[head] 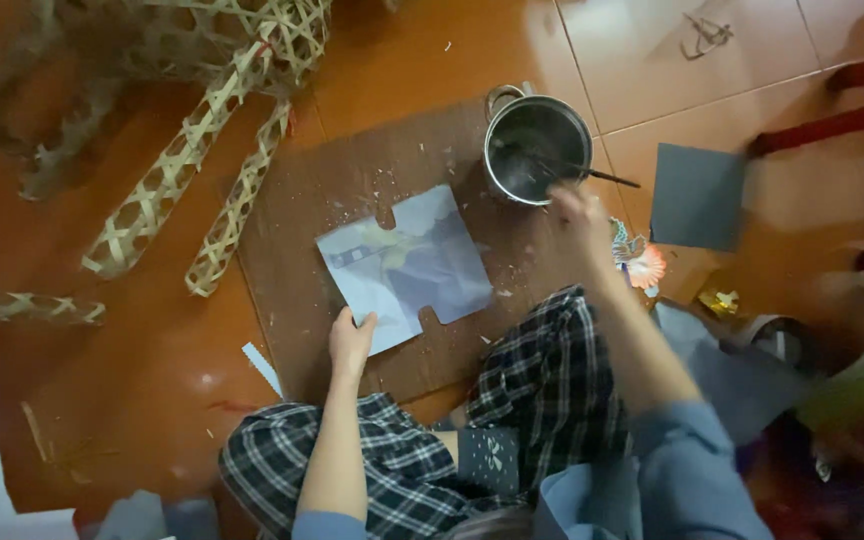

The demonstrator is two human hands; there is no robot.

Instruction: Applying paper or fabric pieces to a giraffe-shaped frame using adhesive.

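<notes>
Left hand [350, 342] lay flat w/ fingers spread, pressing the near-left corner of a pale cut-out paper sheet [407, 265] at approx. centre of a brown cardboard mat [302, 220] on the floor. Right hand [582, 212] was closed on a thin dark brush [592, 173], tip inside a metal pot [537, 150] at the mat's far-right corner. Hands well apart. Woven bamboo frame [192, 150] lay off the mat's left edge; dark grey sheet [697, 195] to the right of the pot.
</notes>
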